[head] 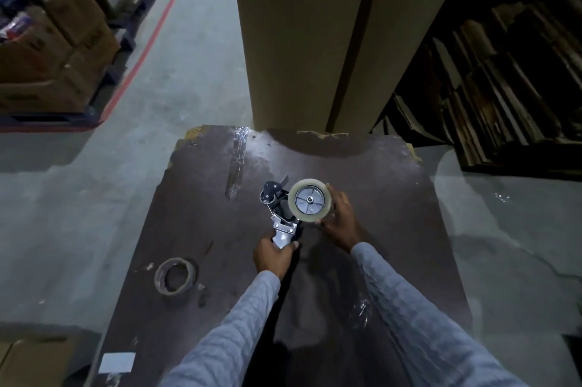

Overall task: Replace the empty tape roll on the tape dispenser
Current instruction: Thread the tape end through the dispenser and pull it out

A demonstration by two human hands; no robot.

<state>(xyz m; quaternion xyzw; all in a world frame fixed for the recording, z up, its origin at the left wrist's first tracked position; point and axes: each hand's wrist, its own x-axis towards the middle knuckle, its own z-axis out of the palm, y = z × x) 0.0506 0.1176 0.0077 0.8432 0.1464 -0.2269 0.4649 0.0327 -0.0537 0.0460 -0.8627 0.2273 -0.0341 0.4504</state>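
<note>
Both hands hold tape dispenser, new roll mounted

**Browns, greys and one red line**

We see a dark brown table with pale chipped edges. On it we find a dull brown empty roll, and a black and silver tape dispenser carrying a cream-tan tape roll around a grey hub. Our sleeves are light grey-blue. We note grey floor crossed by a red stripe, and tan cardboard boxes
</note>
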